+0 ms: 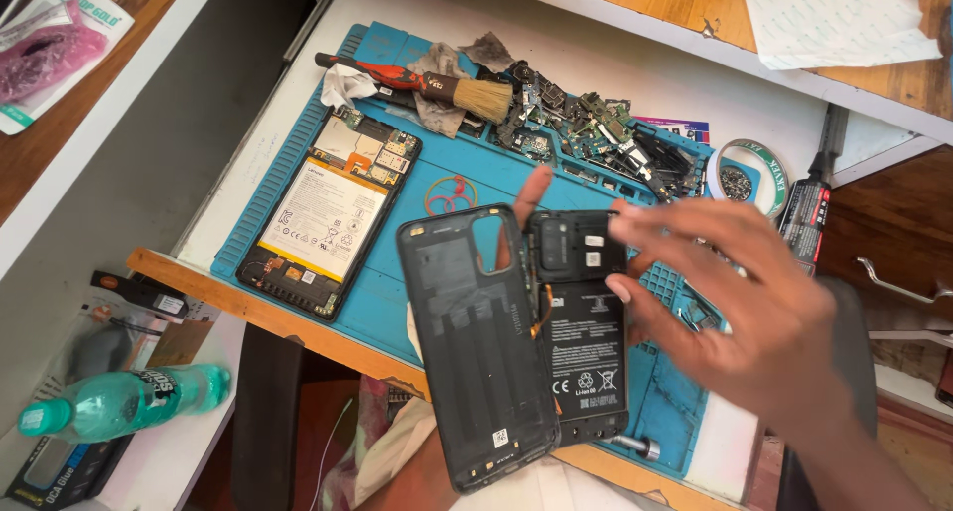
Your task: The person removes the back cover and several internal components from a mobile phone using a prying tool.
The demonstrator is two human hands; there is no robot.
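Your right hand (764, 303) is spread open, its fingertips (623, 225) touching the top of the opened phone (581, 332). Your left hand (531, 198) is mostly hidden under the phone; its grip cannot be told. The detached back cover (476, 342) overlaps the phone above the blue mat's (397, 293) near edge. 1 opened tablet (333, 213) lies at its left edge, a brush (437, 84) along the far edge.

Both hands are bare, the right hand (754, 313) showing no sleeve, ring or watch.
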